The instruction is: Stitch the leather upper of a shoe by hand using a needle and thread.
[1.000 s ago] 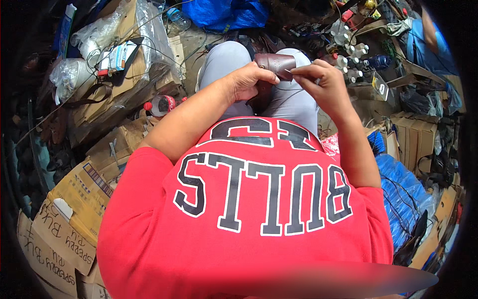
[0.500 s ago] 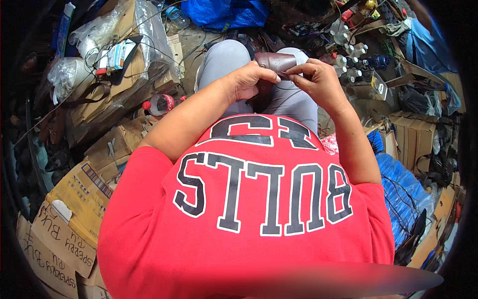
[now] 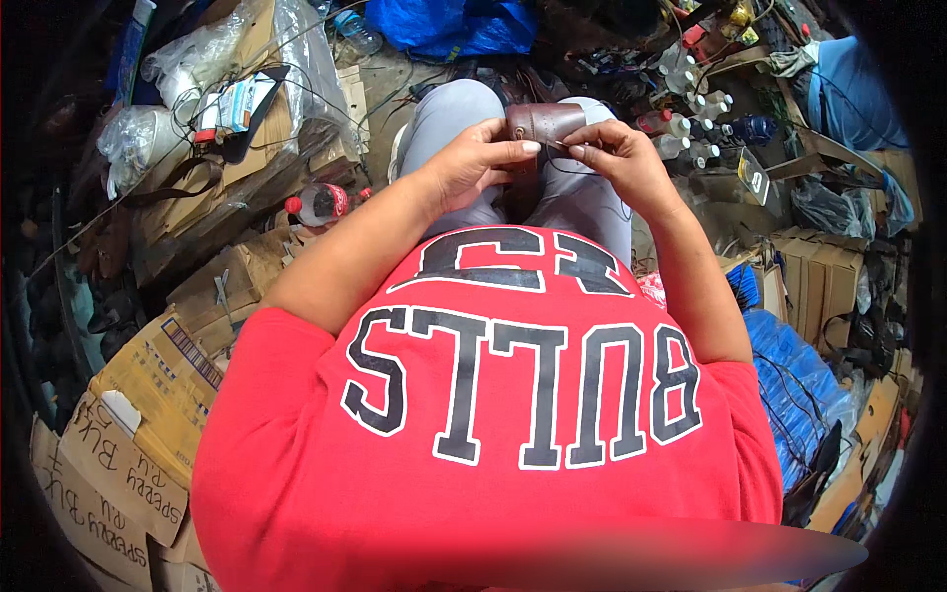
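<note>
Two bare hands meet over the lap of a seated person in a red shirt (image 3: pixel 493 414) and grey trousers (image 3: pixel 454 118), and between them sits a small brown leather piece (image 3: pixel 546 122), perhaps a pouch or part of a shoe, resting above the knees where it can be steadied against the thighs; the left hand (image 3: pixel 472 163) is curled around the piece's left side, thumb laid along its front edge, apparently clamping it so it does not twist; the right hand (image 3: pixel 617 163) is pinched closed at the fingertips just beside the piece's right edge, and a thin dark thread (image 3: pixel 582 187) seems to run from that pinch down across the lap, though whether a needle is held there is too small to tell; the pinch sits close to the leather, which suits fine work on its edge; the piece is held high and central, well inside the person's downward view

Around the legs the ground is crowded: flattened cardboard boxes (image 3: pixel 148 395) to the left, a plastic soda bottle with a red cap (image 3: pixel 318 203) lying near the left elbow, clear plastic bags (image 3: pixel 187 69) beyond it, a blue tarp (image 3: pixel 454 25) ahead, several small white-capped bottles (image 3: pixel 691 123) near the right hand, and blue sacking (image 3: pixel 789 375) by the right arm
</note>
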Tool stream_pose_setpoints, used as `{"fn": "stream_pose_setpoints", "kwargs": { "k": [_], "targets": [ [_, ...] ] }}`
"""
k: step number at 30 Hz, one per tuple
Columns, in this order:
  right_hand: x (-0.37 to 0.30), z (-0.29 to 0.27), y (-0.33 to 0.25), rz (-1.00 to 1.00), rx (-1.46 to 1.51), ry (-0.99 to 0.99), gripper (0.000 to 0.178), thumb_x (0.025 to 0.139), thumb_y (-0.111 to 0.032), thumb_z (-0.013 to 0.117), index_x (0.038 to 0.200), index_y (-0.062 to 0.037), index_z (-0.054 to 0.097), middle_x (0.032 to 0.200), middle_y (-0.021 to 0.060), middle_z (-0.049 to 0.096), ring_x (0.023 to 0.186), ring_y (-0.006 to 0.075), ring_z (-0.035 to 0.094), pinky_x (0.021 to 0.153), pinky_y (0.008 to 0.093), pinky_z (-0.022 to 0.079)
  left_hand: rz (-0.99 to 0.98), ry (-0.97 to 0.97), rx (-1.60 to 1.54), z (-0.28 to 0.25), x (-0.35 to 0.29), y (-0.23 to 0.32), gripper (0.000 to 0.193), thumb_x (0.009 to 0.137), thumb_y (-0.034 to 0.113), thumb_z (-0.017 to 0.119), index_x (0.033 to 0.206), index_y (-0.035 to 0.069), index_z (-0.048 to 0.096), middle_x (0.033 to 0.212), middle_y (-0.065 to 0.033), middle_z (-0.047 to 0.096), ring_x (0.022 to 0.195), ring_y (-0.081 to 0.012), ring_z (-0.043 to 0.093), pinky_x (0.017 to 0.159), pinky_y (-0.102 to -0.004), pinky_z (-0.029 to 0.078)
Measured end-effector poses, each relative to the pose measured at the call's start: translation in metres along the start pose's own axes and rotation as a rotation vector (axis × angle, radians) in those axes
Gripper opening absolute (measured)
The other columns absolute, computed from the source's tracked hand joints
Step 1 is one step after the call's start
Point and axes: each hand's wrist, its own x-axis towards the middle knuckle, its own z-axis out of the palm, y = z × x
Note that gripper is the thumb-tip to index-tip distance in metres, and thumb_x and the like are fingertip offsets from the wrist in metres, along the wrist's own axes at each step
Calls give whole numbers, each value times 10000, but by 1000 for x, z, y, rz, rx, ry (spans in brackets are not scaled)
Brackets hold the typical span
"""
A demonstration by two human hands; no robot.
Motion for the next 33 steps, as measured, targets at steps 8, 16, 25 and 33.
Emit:
{"fn": "stream_pose_setpoints", "kwargs": {
  "k": [8,16,25,33],
  "targets": [
    [-3,4,9,211,371,-93,195,825,-96,669,995,-4,644,913,20,648,842,75,571,785,211,433,82,69,-76,-1,6,-14,246,881,163,585,1109,71,582,978,-33,644,868,-141,609,811,-309,470],
    [-4,20,19,231,574,-50,188,821,-111,679,973,-6,650,874,18,651,787,73,577,752,200,439,13,-49,-224,-5,11,-26,243,889,149,573,1123,81,577,983,-28,651,864,-143,613,804,-356,478],
    [-4,4,14,56,185,-68,165,834,-60,650,985,3,663,872,7,631,794,74,556,752,216,433,36,-27,-202,-3,2,-19,255,883,145,584,1128,75,574,991,-31,648,855,-141,617,811,-345,480],
    [0,7,1,146,273,-108,174,811,-52,661,979,-10,672,847,5,630,781,84,558,728,219,440,49,-13,-173,-3,2,-18,256,876,152,599,1119,72,582,987,-40,653,866,-149,621,822,-349,478]
  ]
}}
